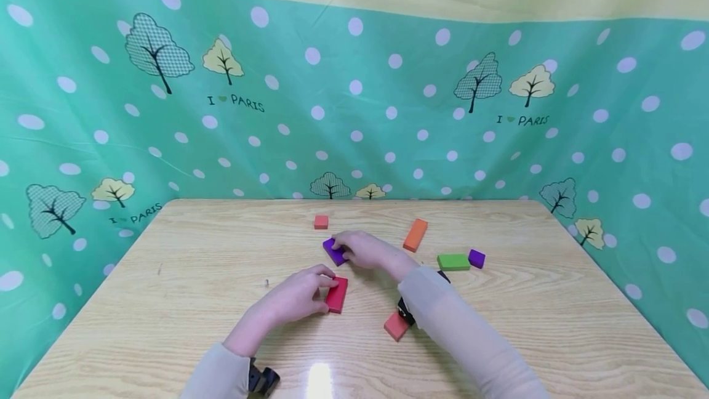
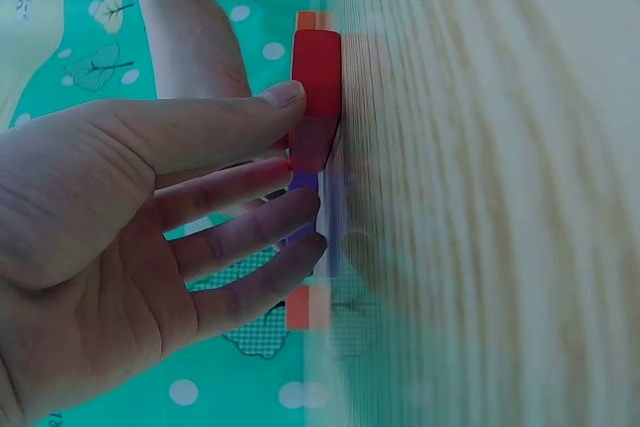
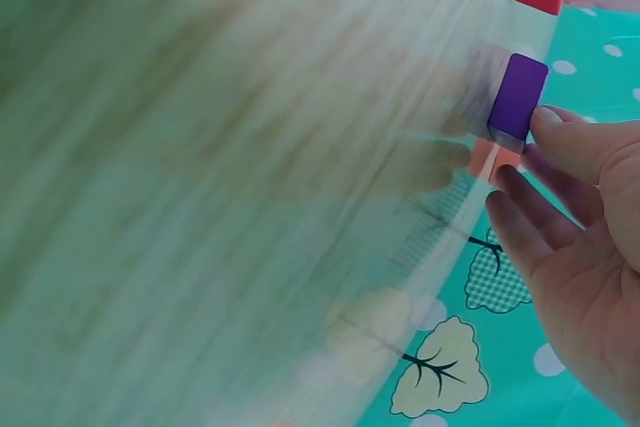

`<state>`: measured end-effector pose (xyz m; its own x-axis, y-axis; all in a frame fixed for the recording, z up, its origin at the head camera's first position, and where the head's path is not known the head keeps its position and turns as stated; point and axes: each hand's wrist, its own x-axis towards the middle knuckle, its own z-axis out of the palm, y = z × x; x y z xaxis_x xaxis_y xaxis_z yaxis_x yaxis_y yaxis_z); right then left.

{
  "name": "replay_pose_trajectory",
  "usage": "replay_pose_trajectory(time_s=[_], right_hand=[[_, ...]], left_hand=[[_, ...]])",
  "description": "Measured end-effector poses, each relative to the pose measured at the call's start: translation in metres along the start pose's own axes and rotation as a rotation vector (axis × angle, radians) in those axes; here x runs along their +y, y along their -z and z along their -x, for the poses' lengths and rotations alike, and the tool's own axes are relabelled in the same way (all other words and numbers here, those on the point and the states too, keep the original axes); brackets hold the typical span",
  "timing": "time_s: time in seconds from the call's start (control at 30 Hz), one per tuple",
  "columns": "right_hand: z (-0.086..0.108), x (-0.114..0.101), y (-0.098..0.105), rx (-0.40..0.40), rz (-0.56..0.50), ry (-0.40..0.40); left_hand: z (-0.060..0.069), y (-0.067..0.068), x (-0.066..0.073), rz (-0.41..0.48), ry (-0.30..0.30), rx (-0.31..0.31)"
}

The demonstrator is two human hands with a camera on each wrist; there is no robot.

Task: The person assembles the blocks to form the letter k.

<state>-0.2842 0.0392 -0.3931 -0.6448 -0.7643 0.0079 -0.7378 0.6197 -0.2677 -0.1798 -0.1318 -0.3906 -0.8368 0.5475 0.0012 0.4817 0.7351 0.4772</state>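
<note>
Near the middle of the table lies a flat red block [image 1: 337,295]. My left hand [image 1: 296,294] pinches it between thumb and index finger; the other fingers are spread beside it in the left wrist view. Just beyond lies a flat purple block [image 1: 335,252], and my right hand [image 1: 362,250] pinches it from the right. In the right wrist view the thumb meets one end of the purple block [image 3: 518,97], while the index finger is partly hidden behind. The two blocks are apart, both on or very close to the tabletop.
A small coral block [image 1: 321,221] sits at the back. To the right are an orange block [image 1: 415,235], a green block [image 1: 453,262] and a small purple cube [image 1: 477,258]. Another coral block [image 1: 396,326] lies beside my right forearm. A patterned curtain [image 1: 354,109] borders the table [image 1: 221,251].
</note>
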Motion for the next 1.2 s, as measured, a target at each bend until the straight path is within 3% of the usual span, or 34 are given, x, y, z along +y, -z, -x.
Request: replay_pose_trajectory(time_s=[0.3,0.83,1.2], right_hand=[[0.000,-0.002,0.003,-0.020,0.012,-0.045],[0.005,-0.002,0.004,-0.011,-0.061,-0.094],[0.010,-0.003,0.003,0.005,-0.081,-0.088]], left_hand=[[0.000,-0.001,-0.001,-0.016,0.001,0.015],[-0.002,-0.005,0.002,-0.061,0.019,0.046],[-0.002,-0.007,0.003,-0.073,0.027,0.063]])
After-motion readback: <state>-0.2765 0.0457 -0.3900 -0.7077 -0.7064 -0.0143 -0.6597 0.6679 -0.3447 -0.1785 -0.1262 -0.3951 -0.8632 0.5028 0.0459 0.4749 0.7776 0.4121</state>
